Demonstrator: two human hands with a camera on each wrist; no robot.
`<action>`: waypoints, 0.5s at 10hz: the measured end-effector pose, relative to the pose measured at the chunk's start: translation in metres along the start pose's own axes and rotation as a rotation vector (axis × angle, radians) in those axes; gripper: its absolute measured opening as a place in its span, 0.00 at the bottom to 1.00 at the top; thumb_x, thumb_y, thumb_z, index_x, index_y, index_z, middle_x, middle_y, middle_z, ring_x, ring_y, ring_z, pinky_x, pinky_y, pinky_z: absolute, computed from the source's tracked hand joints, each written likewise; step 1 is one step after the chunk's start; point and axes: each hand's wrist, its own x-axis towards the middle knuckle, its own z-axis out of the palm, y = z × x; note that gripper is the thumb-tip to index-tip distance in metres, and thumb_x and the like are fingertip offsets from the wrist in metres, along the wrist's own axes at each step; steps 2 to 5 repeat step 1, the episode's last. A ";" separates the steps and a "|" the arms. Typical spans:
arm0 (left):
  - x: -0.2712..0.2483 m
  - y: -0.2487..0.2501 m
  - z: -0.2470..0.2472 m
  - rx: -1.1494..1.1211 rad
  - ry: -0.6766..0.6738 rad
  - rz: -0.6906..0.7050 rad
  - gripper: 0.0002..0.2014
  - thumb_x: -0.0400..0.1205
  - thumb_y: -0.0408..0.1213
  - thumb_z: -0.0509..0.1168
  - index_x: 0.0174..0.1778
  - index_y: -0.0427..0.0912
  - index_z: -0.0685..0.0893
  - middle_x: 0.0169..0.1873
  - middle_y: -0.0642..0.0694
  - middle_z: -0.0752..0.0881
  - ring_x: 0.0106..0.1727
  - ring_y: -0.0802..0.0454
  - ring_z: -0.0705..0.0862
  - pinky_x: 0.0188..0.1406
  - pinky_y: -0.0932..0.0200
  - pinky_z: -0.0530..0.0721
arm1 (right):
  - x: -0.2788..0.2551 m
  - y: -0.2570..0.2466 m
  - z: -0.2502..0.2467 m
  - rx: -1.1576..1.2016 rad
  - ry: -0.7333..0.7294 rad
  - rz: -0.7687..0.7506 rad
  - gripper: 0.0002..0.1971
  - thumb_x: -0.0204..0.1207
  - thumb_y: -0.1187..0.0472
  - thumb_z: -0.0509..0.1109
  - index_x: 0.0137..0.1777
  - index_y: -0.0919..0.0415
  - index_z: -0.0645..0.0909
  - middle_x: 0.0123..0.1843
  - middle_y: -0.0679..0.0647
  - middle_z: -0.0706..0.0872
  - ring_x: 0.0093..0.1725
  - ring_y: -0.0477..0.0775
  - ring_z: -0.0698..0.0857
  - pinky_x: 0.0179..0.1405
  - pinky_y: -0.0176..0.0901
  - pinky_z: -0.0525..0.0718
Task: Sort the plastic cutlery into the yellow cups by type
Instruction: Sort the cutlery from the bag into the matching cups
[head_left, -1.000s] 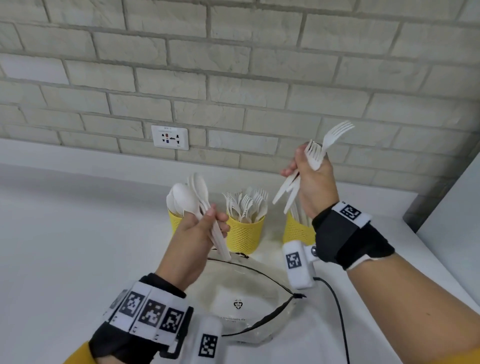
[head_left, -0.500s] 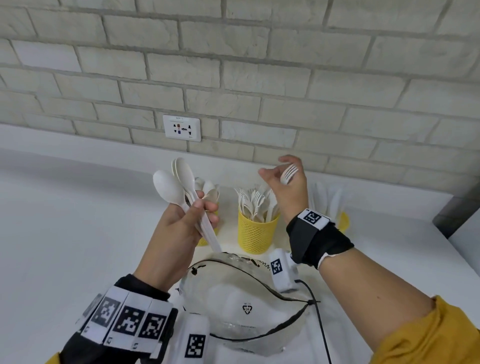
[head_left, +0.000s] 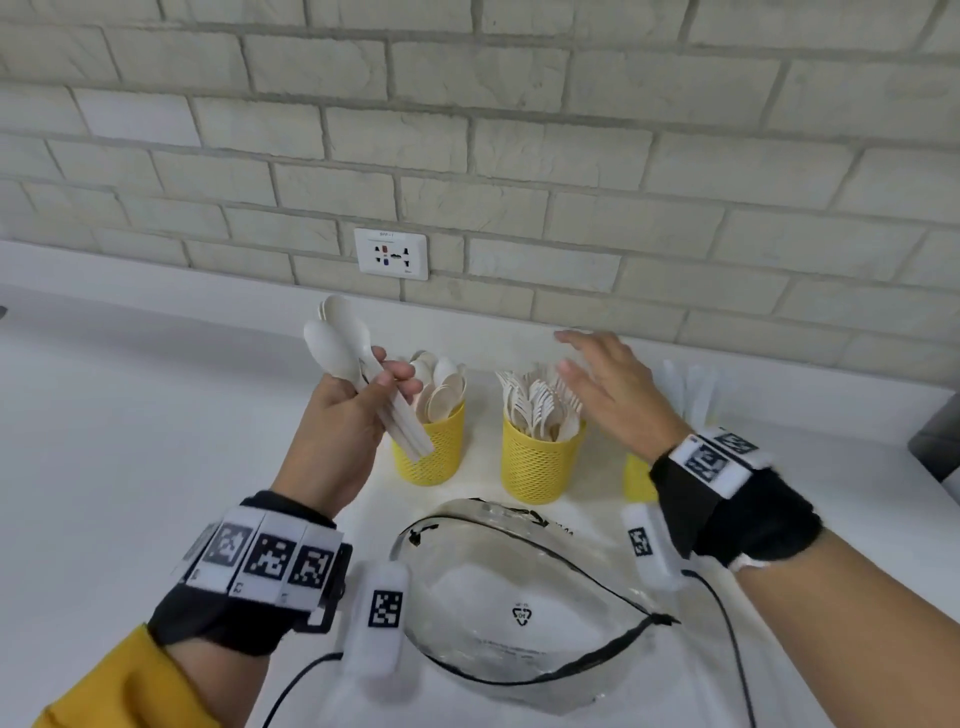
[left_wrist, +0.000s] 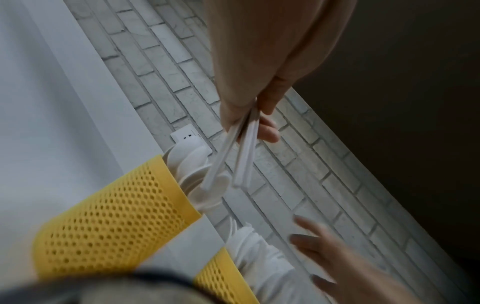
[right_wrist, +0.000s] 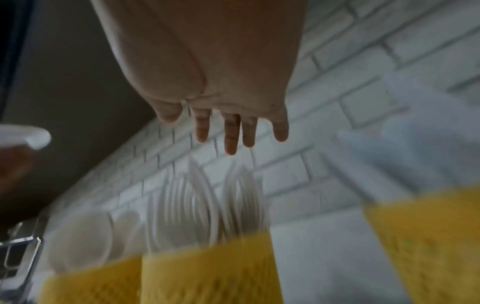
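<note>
Three yellow mesh cups stand in a row on the white counter. The left cup (head_left: 430, 449) holds spoons, the middle cup (head_left: 540, 465) holds forks, and the right cup (head_left: 638, 477) is mostly hidden behind my right wrist. My left hand (head_left: 358, 400) grips a bunch of white plastic spoons (head_left: 337, 343) by their handles, bowls up, just left of the spoon cup; the handles (left_wrist: 241, 152) hang above that cup (left_wrist: 111, 218). My right hand (head_left: 602, 384) hovers with straight fingers (right_wrist: 231, 133) over the fork cup (right_wrist: 207, 269), holding nothing.
A clear plastic bag with a black rim (head_left: 519, 603) lies on the counter (head_left: 130, 467) in front of the cups. A brick wall with a white socket (head_left: 392, 254) runs behind them. White knives (head_left: 691, 384) show behind my right hand. A dark object (head_left: 935, 447) stands at far right.
My right hand carried the forks left to the middle cup, let them go, and now hovers open above it. My left hand still holds the spoons, shifted slightly toward the left cup.
</note>
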 end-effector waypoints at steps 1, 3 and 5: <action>0.022 0.008 -0.005 0.071 -0.010 0.084 0.13 0.85 0.22 0.50 0.45 0.44 0.73 0.38 0.47 0.83 0.36 0.58 0.86 0.46 0.62 0.84 | -0.069 -0.012 -0.042 0.147 -0.095 -0.054 0.14 0.80 0.45 0.59 0.64 0.36 0.74 0.63 0.45 0.80 0.62 0.34 0.77 0.65 0.29 0.71; 0.022 0.008 -0.005 0.071 -0.010 0.084 0.13 0.85 0.22 0.50 0.45 0.44 0.73 0.38 0.47 0.83 0.36 0.58 0.86 0.46 0.62 0.84 | -0.069 -0.012 -0.042 0.147 -0.095 -0.054 0.14 0.80 0.45 0.59 0.64 0.36 0.74 0.63 0.45 0.80 0.62 0.34 0.77 0.65 0.29 0.71; 0.022 0.008 -0.005 0.071 -0.010 0.084 0.13 0.85 0.22 0.50 0.45 0.44 0.73 0.38 0.47 0.83 0.36 0.58 0.86 0.46 0.62 0.84 | -0.069 -0.012 -0.042 0.147 -0.095 -0.054 0.14 0.80 0.45 0.59 0.64 0.36 0.74 0.63 0.45 0.80 0.62 0.34 0.77 0.65 0.29 0.71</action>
